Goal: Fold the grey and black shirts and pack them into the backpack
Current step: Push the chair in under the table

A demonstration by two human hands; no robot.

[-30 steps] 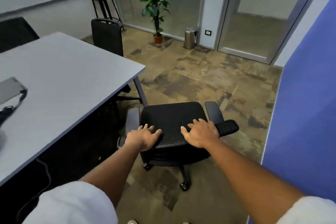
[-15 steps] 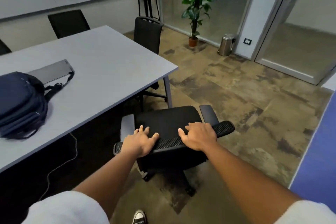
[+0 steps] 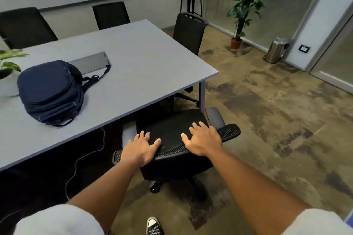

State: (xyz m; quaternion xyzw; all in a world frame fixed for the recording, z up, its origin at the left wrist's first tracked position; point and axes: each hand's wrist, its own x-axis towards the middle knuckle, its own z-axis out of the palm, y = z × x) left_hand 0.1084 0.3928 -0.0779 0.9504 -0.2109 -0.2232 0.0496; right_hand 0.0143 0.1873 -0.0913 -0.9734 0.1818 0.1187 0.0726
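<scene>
Far left, a potted plant [image 3: 7, 66] at the desk edge. Next, dark blue backpack [image 3: 50, 92] lying flat on the grey desk [image 3: 145, 66], zipped as far as we can tell, straps trailing toward a grey flat panel [image 3: 89, 63] just behind it. We see no shirts in view. Below the desk a cable [image 3: 80, 160] runs down. Our left hand [image 3: 140, 149] rests flat, fingers spread, on top of the black office chair [image 3: 172, 131] backrest, gripping nothing. Our right hand [image 3: 202, 139] lies the same way, fingers straight, on the same mesh edge, well apart from the left. Black sneaker [image 3: 154, 227] at the bottom. Right: tall floor plant [image 3: 248, 0], steel bin [image 3: 276, 50].
</scene>
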